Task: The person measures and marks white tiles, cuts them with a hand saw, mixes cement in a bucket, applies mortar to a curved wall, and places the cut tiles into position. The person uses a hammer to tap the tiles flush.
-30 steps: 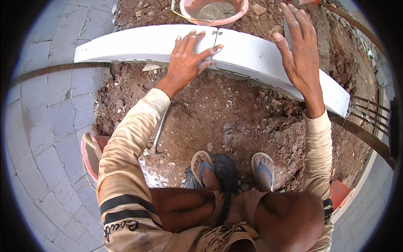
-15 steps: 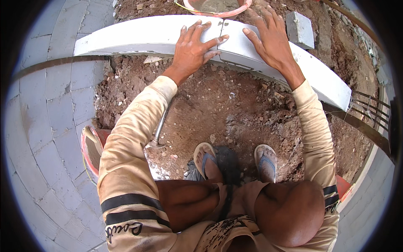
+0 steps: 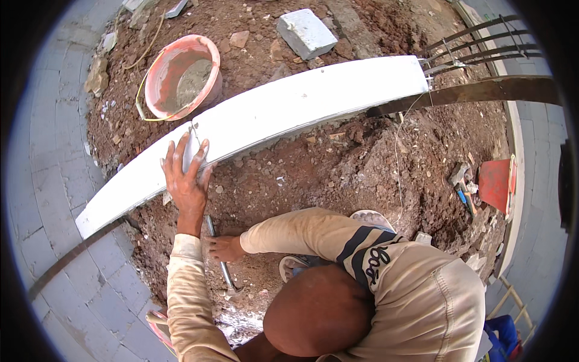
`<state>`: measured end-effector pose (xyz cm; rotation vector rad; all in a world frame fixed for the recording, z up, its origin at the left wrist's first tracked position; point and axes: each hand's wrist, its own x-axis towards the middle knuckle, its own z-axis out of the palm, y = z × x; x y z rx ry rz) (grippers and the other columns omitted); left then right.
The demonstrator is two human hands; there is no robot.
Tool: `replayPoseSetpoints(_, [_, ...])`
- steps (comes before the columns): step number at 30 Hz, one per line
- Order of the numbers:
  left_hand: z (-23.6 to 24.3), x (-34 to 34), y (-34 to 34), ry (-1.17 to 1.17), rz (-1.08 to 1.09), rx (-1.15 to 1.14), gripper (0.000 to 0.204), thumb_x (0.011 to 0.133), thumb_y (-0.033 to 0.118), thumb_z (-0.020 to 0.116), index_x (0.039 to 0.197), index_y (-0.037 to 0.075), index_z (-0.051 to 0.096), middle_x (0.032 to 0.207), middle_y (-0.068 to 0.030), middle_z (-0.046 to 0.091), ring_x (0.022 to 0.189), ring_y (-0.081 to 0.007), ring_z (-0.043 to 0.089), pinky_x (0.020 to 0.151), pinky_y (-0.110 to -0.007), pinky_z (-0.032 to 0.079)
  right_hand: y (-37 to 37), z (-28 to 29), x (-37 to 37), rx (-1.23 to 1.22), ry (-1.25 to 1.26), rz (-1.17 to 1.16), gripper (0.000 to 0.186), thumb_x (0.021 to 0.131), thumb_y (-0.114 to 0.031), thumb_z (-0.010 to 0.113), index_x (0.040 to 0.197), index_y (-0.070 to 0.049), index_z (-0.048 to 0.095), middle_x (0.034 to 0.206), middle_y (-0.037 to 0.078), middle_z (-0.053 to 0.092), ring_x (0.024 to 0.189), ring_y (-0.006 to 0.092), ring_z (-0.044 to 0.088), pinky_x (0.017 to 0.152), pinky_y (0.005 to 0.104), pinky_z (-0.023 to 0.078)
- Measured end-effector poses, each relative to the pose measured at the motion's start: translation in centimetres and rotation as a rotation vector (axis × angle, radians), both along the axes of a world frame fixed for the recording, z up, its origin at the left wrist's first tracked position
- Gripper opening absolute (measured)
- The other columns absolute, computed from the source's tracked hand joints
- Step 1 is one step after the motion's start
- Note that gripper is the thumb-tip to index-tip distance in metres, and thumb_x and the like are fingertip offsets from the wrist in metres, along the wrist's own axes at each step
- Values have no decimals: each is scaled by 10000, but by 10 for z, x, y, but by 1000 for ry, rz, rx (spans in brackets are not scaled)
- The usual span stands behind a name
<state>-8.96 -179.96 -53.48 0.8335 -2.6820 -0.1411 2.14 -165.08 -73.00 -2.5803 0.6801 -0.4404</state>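
Observation:
Two long white blocks meet end to end at a narrow joint, the left block (image 3: 129, 181) and the right block (image 3: 313, 90). My left hand (image 3: 186, 181) lies over their near edge at the joint, fingers spread. Below it, my right arm reaches across to the left. My right hand (image 3: 225, 248) has its fingers around the handle of a hammer (image 3: 225, 274) with a shiny metal shaft, which lies on the soil; the hand covers part of the shaft.
Beyond the blocks stand a mortar bucket (image 3: 211, 96) and a grey-white block (image 3: 306, 33). Steel bars (image 3: 482, 45) and a dark metal strip (image 3: 464, 96) stick out at the right. A red bucket (image 3: 496, 184) lies at far right beside hand tools. Grey paving (image 3: 54, 181) borders the left.
My right hand has left the top of the blocks and come down to the hammer. My left hand stays at the joint. The view has swung toward the right.

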Motion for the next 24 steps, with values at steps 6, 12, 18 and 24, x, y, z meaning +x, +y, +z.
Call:
replayPoseSetpoints(6, [-8,4,-4,-29,-62,6,573,868,212,803,1408,321,646,1572,73,524,1519,-332,377,1222,-722,236,13,31,-6,-25,65,56,213,845,-326,724,914,-128,756,942,101,738,937,339,717,927,531,496])
replayPoseSetpoints(12, [-4,0,-3,-58,-67,15,615,855,188,810,1426,314,621,1564,115,523,1524,-333,361,1214,-747,230,73,107,-148,449,-51,-220,315,908,-371,689,971,-64,722,808,158,725,833,390,728,757,529,530])
replayPoseSetpoints(18, [-6,4,-4,-44,-62,-11,643,832,219,819,1431,304,601,1540,147,528,1500,-345,376,1152,-775,293,129,215,-311,991,18,-713,372,1026,-423,632,1155,-76,663,654,173,613,627,386,650,636,527,486])
replayPoseSetpoints(24, [-9,4,-4,-57,-39,-6,579,861,283,782,1411,333,609,1531,178,531,1501,-309,383,1154,-768,294,124,310,-364,617,-254,-1201,382,1061,-417,593,1051,-39,645,633,74,491,557,157,503,532,350,391])
